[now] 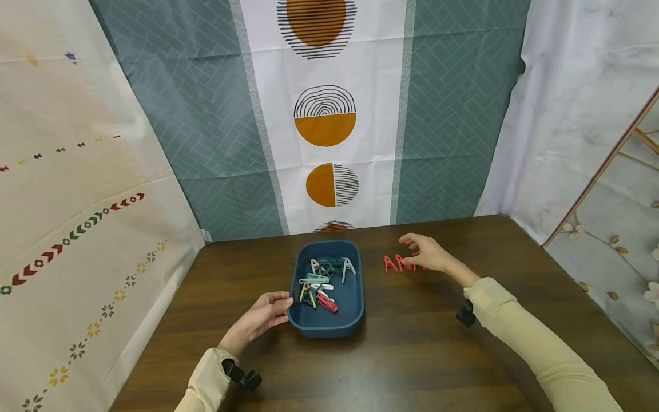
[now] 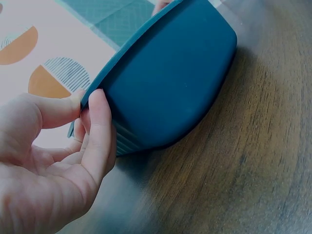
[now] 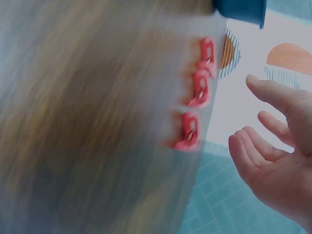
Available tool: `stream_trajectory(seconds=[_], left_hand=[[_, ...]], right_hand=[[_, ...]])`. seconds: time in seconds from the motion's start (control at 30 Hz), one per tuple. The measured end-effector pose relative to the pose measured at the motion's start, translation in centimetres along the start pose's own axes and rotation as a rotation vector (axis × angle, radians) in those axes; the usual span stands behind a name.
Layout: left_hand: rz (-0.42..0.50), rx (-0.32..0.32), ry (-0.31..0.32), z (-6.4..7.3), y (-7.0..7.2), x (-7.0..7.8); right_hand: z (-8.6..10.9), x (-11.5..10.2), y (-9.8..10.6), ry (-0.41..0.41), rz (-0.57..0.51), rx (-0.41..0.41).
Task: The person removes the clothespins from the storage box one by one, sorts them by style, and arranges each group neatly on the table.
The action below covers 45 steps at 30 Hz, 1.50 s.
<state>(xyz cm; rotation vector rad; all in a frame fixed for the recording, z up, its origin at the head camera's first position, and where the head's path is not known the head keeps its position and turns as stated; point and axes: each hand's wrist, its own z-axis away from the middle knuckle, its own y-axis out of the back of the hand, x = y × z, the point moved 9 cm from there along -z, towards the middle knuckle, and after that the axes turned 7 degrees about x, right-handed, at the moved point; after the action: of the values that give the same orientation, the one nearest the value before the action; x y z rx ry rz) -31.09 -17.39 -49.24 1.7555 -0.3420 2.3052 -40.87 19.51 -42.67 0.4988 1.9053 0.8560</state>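
A dark blue plastic bin (image 1: 349, 309) stands on the table, with clothespins in white, pale green, dark green and yellowish tones and a red clothespin (image 1: 328, 303) inside. My left hand (image 1: 264, 313) pinches the bin's rim at its near left corner; thumb and fingers grip that edge in the left wrist view (image 2: 63, 151). To the right of the bin, three red clothespins (image 1: 389, 264) stand in a row, seen in full in the right wrist view. Over them hovers my right hand (image 1: 432, 253), its fingers loosely bent, apart from the clothespins and holding nothing.
The brown wooden table (image 1: 412, 355) has rounded far corners. Behind it hangs a patterned curtain (image 1: 329, 171) in green and white, with cloth also hanging at both sides. A black wrist camera (image 1: 242, 376) is strapped on each sleeve.
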Motion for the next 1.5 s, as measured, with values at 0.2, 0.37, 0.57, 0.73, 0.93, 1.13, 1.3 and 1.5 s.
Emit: stream_trajectory(seconds=[0.2, 0.37, 0.57, 0.73, 0.93, 1.13, 1.3, 1.5], left_hand=[[0.007, 0.001, 0.005, 0.0, 0.1, 0.0], [0.009, 0.010, 0.011, -0.1, 0.1, -0.2], [0.021, 0.007, 0.010, -0.1, -0.1, -0.2], [0.029, 0.009, 0.022, -0.2, 0.1, -0.4], [0.023, -0.013, -0.004, -0.1, 0.0, -0.1], [0.032, -0.063, -0.046, 0.0, -0.3, 0.2], [0.012, -0.017, -0.009, -0.1, 0.1, -0.1], [0.025, 0.005, 0.019, -0.1, 0.0, -0.2]], right_hand=[[-0.4, -3.5, -1.1, 0.065, -0.094, -0.030], [-0.7, -5.8, -2.1, 0.103, -0.126, -0.067], [-1.3, -7.9, -3.6, 0.138, -0.137, -0.123], [-1.6, -9.6, -5.0, 0.223, -0.140, -0.190], [-1.6, -11.7, -6.6, 0.288, -0.154, -0.275], [-1.8, -13.2, -8.3, 0.294, -0.157, -0.354], [-1.7, -14.1, -10.1, 0.291, -0.148, -0.435], [-1.3, -15.1, -12.7, 0.301, -0.027, -0.530]])
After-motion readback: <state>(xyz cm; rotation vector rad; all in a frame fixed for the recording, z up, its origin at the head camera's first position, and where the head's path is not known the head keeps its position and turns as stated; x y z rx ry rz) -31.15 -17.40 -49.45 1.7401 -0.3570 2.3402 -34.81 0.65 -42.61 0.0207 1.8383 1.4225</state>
